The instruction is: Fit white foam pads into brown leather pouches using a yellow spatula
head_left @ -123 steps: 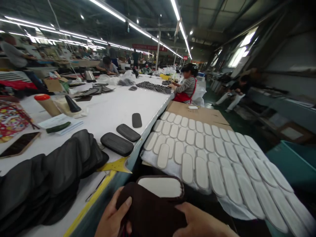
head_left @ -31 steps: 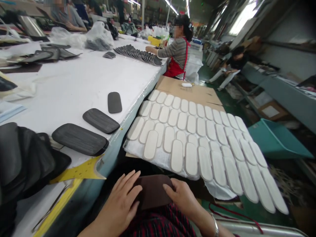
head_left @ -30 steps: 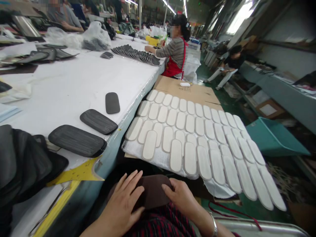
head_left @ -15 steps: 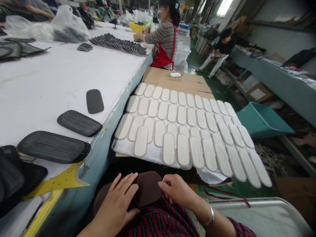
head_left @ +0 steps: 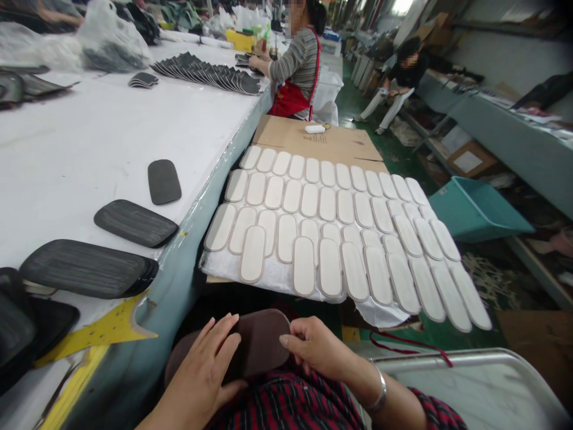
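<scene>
A dark brown oblong piece [head_left: 264, 340] with rounded ends lies across my lap. My left hand [head_left: 203, 367] rests over its left part, fingers stretched out and somewhat apart, covering much of that end. At the piece's right edge my right hand [head_left: 317, 346] is closed, thumb and curled forefinger pinching the rim. Just beyond my hands, overlapping rows of white oblong pieces [head_left: 304, 266] with thin brown rims lie on a white-covered board.
To the left, a white table [head_left: 85, 143] bears black oblong pieces [head_left: 89, 267] and a yellow scrap [head_left: 107, 325]. A co-worker in a red apron [head_left: 293, 98] stands at its far end. Cardboard [head_left: 286, 136] lies behind the rows; a teal bin [head_left: 481, 206] stands at right.
My view has shifted slightly, so the scene sits a little further left. Both hands keep nearly the same place on the brown piece. The co-worker's arms have moved.
</scene>
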{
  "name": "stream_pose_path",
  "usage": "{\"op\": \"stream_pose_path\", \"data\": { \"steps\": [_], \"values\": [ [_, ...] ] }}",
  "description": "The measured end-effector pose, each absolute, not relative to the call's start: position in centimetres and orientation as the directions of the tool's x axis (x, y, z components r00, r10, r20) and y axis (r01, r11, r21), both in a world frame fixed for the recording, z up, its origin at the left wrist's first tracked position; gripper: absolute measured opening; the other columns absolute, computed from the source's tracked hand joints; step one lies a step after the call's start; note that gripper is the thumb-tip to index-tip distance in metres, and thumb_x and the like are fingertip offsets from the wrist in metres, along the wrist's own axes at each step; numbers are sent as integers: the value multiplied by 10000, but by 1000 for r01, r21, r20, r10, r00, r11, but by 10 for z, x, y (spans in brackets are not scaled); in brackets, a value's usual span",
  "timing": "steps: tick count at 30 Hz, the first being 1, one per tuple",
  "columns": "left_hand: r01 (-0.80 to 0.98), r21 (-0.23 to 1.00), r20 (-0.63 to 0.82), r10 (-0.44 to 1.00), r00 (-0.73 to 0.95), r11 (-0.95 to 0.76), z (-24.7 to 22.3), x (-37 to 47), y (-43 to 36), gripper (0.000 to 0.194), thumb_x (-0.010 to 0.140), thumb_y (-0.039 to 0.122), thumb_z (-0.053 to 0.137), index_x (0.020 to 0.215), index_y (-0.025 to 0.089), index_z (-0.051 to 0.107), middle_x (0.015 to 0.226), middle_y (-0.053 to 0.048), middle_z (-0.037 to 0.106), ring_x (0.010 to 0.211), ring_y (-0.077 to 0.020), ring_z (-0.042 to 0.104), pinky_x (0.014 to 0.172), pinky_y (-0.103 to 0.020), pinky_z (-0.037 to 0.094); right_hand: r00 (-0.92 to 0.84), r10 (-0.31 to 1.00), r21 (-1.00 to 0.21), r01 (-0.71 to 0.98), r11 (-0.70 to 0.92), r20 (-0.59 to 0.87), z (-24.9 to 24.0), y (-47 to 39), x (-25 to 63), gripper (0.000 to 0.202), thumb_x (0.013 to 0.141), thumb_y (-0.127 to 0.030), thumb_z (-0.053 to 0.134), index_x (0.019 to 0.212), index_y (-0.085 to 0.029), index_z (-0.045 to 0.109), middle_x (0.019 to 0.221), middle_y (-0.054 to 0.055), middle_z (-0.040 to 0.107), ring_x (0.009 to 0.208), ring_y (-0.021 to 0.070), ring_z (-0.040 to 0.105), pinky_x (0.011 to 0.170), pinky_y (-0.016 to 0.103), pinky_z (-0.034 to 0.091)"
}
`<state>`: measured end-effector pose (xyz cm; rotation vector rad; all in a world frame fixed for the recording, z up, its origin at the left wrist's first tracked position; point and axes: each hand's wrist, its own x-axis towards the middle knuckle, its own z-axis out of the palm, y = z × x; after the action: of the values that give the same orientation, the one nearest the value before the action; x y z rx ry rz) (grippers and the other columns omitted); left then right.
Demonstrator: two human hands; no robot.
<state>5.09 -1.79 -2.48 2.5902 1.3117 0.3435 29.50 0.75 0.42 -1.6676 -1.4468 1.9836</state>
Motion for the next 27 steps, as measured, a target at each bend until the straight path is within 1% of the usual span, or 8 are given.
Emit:
{"op": "stream_pose_path", "data": {
  "steps": [4,7,10,12,15,18,22,27],
  "values": [
    [771,254,128,810,572,-584,-24,49,-18,437,674,321,664,1068,189,528,1250,-138,539,1157,-300,497,958,-478,425,-326,674,-733,463,-498,-663,-5,7,299,235,808,-328,476,630,-177,448,500,-45,499,351,61,441,315,143,271],
    [777,254,118,816,566,-576,-26,42,-16,451,668,346,659,1068,186,522,1270,-142,530,1154,-292,503,951,-466,432,-352,667,-739,476,-476,-656,11,8,286,234,819,-330,457,643,-176,457,499,-44,494,361,65,437,329,151,273],
    [761,270,120,805,582,-590,-30,33,-15,525,660,335,643,1133,172,483,1271,-154,528,1148,-284,511,934,-443,451,-448,726,-824,484,-294,-522,37,13,259,246,788,-325,507,603,-168,465,503,-50,457,429,58,429,377,146,275],
    [747,289,102,795,598,-599,-32,29,-15,592,668,285,613,1212,153,422,1259,-157,537,1150,-268,513,952,-434,441,-540,716,-875,437,-210,-442,50,15,244,243,768,-322,531,592,-167,470,515,-52,451,457,57,434,390,142,277],
    [750,302,90,801,592,-588,-34,27,-18,627,666,275,607,1237,133,390,1262,-167,529,1171,-271,493,974,-446,422,-615,622,-874,328,-357,-485,54,17,242,184,789,-294,484,647,-177,483,532,-54,486,414,60,454,364,140,308],
    [762,278,103,807,582,-585,-33,29,-18,588,623,307,676,1148,159,457,1287,-164,509,1179,-293,482,962,-459,431,-506,619,-799,342,-495,-600,37,16,267,183,800,-278,468,647,-177,462,508,-54,494,361,61,445,328,141,303],
    [752,239,86,785,614,-614,-27,39,-11,583,559,327,741,1078,191,513,1288,-148,514,1145,-304,510,919,-463,464,-288,695,-732,454,-507,-659,6,10,301,195,786,-292,511,637,-170,475,468,-55,480,333,57,427,308,133,268],
    [718,279,75,760,646,-638,-24,66,-3,518,577,392,735,1020,200,547,1304,-149,497,1166,-312,487,938,-491,437,-278,713,-735,484,-474,-643,-13,5,308,187,800,-305,497,677,-167,523,507,-38,523,351,62,454,309,133,292]
  ]
}}
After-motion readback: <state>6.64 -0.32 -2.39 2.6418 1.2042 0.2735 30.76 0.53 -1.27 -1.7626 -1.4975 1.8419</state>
